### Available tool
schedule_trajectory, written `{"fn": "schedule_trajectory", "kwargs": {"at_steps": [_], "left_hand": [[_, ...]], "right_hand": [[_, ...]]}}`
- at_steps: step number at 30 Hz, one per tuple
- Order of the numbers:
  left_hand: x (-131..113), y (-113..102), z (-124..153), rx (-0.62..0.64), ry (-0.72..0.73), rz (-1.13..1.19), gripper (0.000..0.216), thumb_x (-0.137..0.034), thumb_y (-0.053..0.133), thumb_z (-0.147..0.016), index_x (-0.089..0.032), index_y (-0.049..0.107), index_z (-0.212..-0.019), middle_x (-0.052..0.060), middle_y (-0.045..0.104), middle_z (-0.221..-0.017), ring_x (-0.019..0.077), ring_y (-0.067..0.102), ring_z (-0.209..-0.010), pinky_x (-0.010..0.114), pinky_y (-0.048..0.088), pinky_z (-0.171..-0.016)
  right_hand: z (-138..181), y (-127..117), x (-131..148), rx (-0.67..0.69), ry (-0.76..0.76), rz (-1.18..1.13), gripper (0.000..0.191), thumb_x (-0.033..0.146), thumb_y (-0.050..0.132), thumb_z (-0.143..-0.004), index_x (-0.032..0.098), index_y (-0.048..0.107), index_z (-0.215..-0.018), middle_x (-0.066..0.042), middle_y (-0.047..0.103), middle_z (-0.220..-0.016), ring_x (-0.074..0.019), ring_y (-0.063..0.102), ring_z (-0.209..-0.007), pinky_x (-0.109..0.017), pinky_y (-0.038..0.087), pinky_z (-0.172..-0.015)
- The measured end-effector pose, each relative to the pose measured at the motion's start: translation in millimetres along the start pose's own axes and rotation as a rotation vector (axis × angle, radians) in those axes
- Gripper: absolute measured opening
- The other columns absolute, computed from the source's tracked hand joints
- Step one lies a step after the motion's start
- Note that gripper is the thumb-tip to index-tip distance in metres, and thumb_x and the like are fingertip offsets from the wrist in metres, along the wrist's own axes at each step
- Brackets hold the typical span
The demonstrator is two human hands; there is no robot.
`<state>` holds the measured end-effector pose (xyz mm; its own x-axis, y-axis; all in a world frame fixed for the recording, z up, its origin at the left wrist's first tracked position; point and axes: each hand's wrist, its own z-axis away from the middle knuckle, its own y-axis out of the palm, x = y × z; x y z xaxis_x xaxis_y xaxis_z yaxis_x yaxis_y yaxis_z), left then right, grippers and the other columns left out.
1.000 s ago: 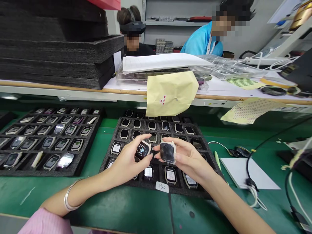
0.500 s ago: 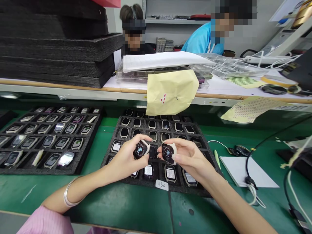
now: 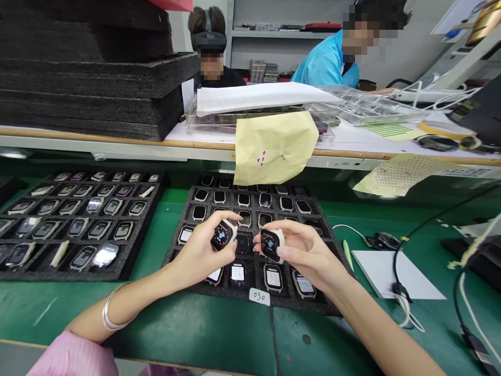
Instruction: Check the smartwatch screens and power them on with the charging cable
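Observation:
My left hand (image 3: 205, 250) grips a smartwatch case (image 3: 223, 234) by its edges, the lit dark dial facing me. Another smartwatch case (image 3: 271, 244), also showing a lit dial, is pinched between the thumb and fingers of my right hand (image 3: 303, 253). Neither watch has a strap that I can see. Both are held apart from each other above a black foam tray (image 3: 250, 284) with rows of watch cases, some with white screens and some dark. A paper label (image 3: 259, 296) marked 030 is on its front edge. My hands hide part of the middle rows.
A second foam tray (image 3: 129, 250) of watches lies to the left. On the right are a white pad (image 3: 399, 274), a green pen-like stick (image 3: 348, 255) and cables (image 3: 407, 313). Black foam stacks (image 3: 97, 99) stand on the shelf above. Two people are beyond it.
My left hand and its watch have shifted slightly left and up, widening the gap to the right one. My right hand stays nearly still with its watch.

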<state>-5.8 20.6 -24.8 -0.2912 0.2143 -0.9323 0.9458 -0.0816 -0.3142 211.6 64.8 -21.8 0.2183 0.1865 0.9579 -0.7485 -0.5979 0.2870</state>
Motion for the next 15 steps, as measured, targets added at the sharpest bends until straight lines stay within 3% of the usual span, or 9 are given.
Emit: {"fn": "schedule_trajectory", "kwargs": {"at_steps": [9, 15], "left_hand": [[2.9, 1.1, -1.2, -0.016, 0.008, 0.03, 0.038, -0.016, 0.056, -0.078, -0.022, 0.052, -0.116, 0.001, 0.059, -0.089, 0.0154, 0.053, -0.073, 0.024, 0.042, -0.067], [1.5, 0.5, 0.1, 0.009, 0.008, 0.032, 0.038, -0.015, 0.056, -0.078, -0.022, 0.052, -0.115, -0.001, 0.056, -0.078, 0.013, 0.05, -0.065, 0.023, 0.04, -0.061]], "right_hand": [[-1.1, 0.0, 0.8, -0.074, -0.007, 0.044, 0.033, 0.026, 0.077, -0.073, 0.022, 0.068, -0.105, -0.009, 0.072, -0.096, -0.0256, 0.068, -0.086, -0.043, 0.051, -0.086], [1.0, -1.3, 2.5, -0.051, -0.028, 0.037, 0.031, 0.023, 0.076, -0.075, 0.022, 0.069, -0.105, -0.008, 0.072, -0.097, -0.0251, 0.068, -0.088, -0.041, 0.051, -0.086]]}}
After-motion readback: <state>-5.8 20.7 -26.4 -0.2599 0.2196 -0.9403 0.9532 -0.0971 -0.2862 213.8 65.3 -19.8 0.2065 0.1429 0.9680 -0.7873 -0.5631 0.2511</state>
